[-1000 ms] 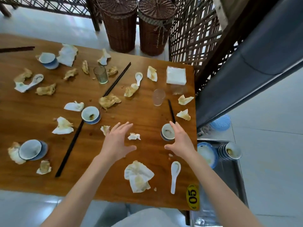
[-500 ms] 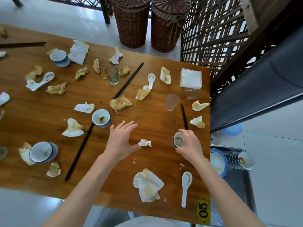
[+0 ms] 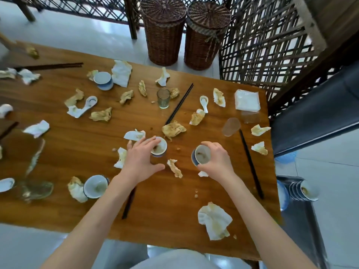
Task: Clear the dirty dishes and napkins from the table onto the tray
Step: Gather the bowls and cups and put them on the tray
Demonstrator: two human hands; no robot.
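Table [image 3: 81,162] of brown wood, littered with dishes and soiled napkins, as I see it from the head view. My right hand [image 3: 218,162] grasps a small cup [image 3: 202,157], tilted so that its stained inside faces up, fingers curled round its rim; I cannot tell whether it is lifted off the wood. My left hand [image 3: 139,162] lies released, fingers spread, over a second cup [image 3: 160,147], its fingertips at the near rim (contact uncertain). A crumpled napkin [image 3: 174,167] lies between the two hands, and a larger one [image 3: 214,220] near the front edge. A chopstick [image 3: 250,164] lies right of the held cup. The tray [image 3: 303,220] stands beside the table's right edge, bearing stacked bowls [image 3: 306,191].
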